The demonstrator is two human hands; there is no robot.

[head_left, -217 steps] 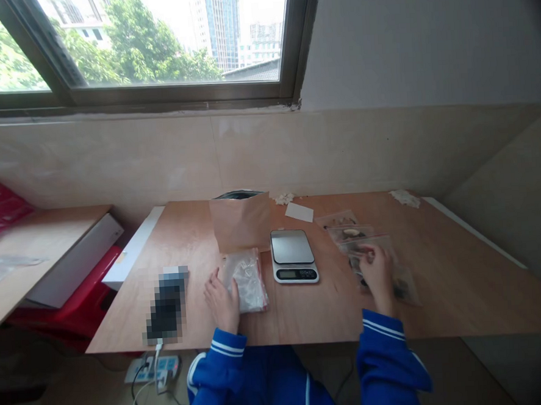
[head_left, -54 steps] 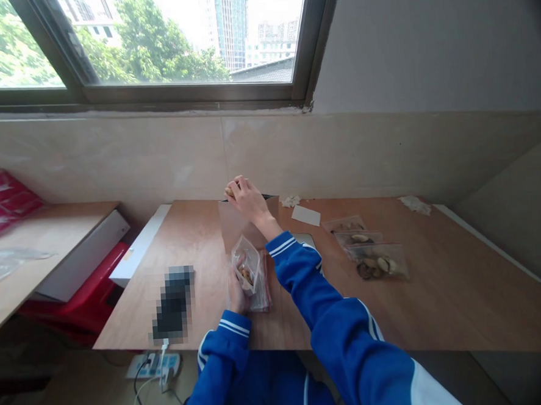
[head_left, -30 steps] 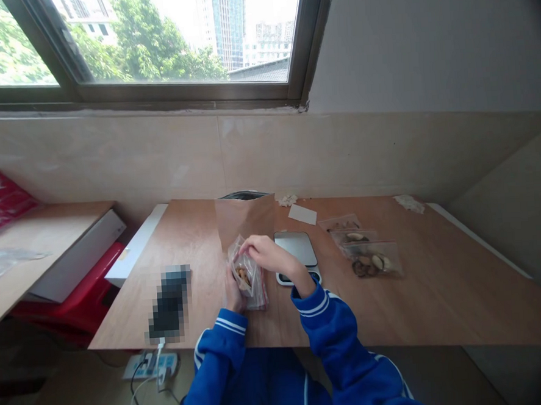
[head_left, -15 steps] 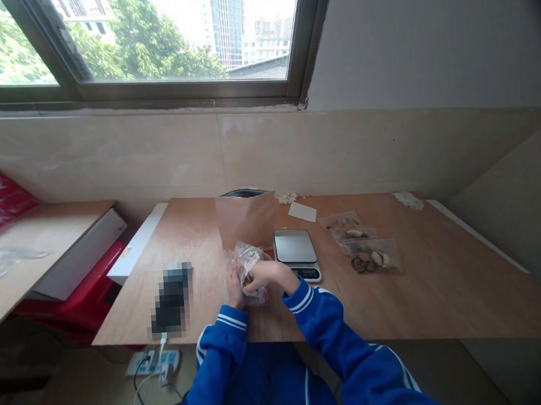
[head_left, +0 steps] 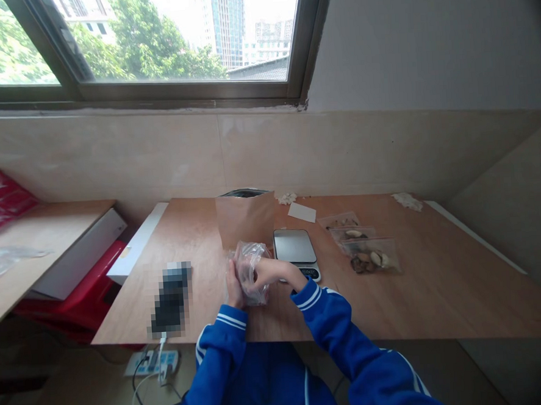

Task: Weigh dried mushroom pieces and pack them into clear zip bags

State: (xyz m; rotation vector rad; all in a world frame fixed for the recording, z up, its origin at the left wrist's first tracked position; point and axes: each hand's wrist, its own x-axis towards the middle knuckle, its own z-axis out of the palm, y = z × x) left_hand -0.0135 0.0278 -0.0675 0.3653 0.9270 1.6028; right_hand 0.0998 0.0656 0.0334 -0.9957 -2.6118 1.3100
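Left fingers (head_left: 232,276) grip the clear bag (head_left: 247,254); right fingers (head_left: 259,274) dip inside it, their hold I cannot tell.

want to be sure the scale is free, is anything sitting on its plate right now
No, the plate of the scale shows as bare metal, with nothing on it.

A small packing workspace, shown by a flat brown wooden bench (head_left: 418,303) holding a white scale with a square silver plate (head_left: 294,247) and clear plastic zip bags (head_left: 373,257)
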